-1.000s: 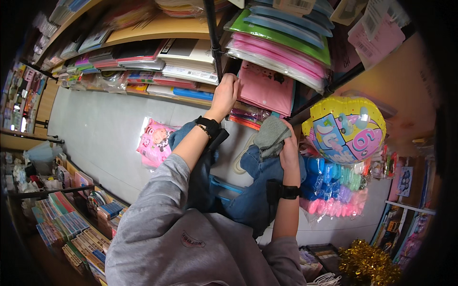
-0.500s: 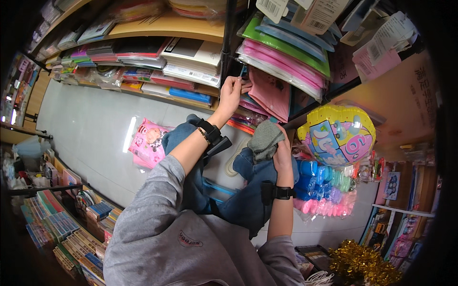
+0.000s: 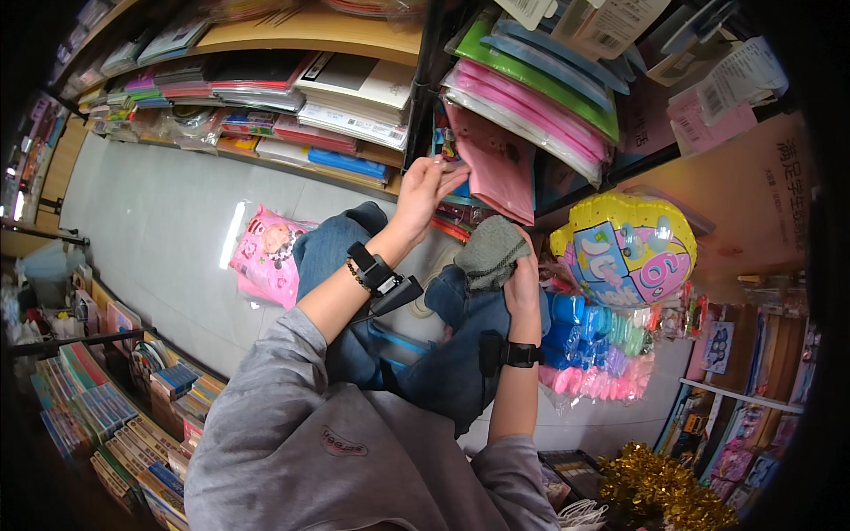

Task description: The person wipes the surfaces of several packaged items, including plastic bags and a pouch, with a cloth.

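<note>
My right hand [image 3: 524, 285] is closed around a crumpled grey-green cloth [image 3: 492, 255] above my knee. My left hand [image 3: 425, 196] reaches to the lower shelf. Its fingers are stretched out and touch the left edge of a pink plastic folder [image 3: 498, 168], with the thumb held apart. The pink folder hangs tilted out over the shelf's front. A stack of pink, white, green and blue plastic folders [image 3: 540, 106] lies just above it. What lies behind the pink folder is mostly hidden.
A pink printed package [image 3: 267, 252] lies on the grey floor [image 3: 159, 230] left of my knees. Right of me are a yellow balloon-shaped package [image 3: 624, 252] and bagged blue, green and pink items [image 3: 598, 354]. Shelves of notebooks [image 3: 354, 102] stand ahead; gold tinsel [image 3: 668, 487] is at lower right.
My left hand has lowered slightly and come away from the shelf post to the pink folder's edge. My right hand still holds the cloth in nearly the same place.
</note>
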A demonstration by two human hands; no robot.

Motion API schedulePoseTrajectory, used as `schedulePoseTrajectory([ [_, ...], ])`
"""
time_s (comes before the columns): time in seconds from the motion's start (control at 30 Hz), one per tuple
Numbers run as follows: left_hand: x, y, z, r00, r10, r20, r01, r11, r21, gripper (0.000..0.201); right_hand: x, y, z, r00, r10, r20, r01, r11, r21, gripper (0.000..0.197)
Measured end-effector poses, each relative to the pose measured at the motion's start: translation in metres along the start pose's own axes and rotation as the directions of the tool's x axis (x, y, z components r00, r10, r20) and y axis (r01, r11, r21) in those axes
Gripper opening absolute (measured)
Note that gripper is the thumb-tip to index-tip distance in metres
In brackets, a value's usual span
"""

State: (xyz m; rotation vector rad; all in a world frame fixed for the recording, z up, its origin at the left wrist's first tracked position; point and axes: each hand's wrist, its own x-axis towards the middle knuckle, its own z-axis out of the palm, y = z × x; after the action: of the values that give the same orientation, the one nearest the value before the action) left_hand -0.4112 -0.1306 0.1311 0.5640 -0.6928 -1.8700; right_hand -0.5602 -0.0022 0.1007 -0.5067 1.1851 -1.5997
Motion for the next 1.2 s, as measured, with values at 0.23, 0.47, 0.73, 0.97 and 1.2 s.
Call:
schedulePoseTrajectory([
  [0.23,0.006,-0.022,-0.054,0.931,-0.214,-0.295,0.243,0.968,0.062,0.025,0.001,-0.001,0.008,0.998,-0.008,0.055,0.011,0.999,-0.054,0.030],
  [0.47,0.008,-0.031,-0.073,0.888,-0.329,-0.320,0.355,0.935,0.024,0.042,0.012,0.002,0.010,0.922,-0.291,-0.256,0.293,0.956,-0.031,0.033],
  [0.73,-0.001,-0.025,-0.066,0.881,-0.348,-0.320,0.366,0.931,-0.005,0.041,0.065,0.013,0.057,0.832,-0.544,-0.105,0.352,0.665,-0.658,0.047],
  [0.97,-0.001,-0.023,-0.060,0.872,-0.324,-0.367,0.341,0.940,-0.020,0.034,0.092,0.051,0.085,0.921,-0.373,0.111,0.258,0.371,-0.892,0.051],
  [1.2,0.003,-0.029,-0.065,0.892,-0.325,-0.315,0.341,0.940,-0.003,0.037,0.083,0.053,0.100,0.882,-0.312,0.354,0.451,0.336,-0.827,0.053],
])
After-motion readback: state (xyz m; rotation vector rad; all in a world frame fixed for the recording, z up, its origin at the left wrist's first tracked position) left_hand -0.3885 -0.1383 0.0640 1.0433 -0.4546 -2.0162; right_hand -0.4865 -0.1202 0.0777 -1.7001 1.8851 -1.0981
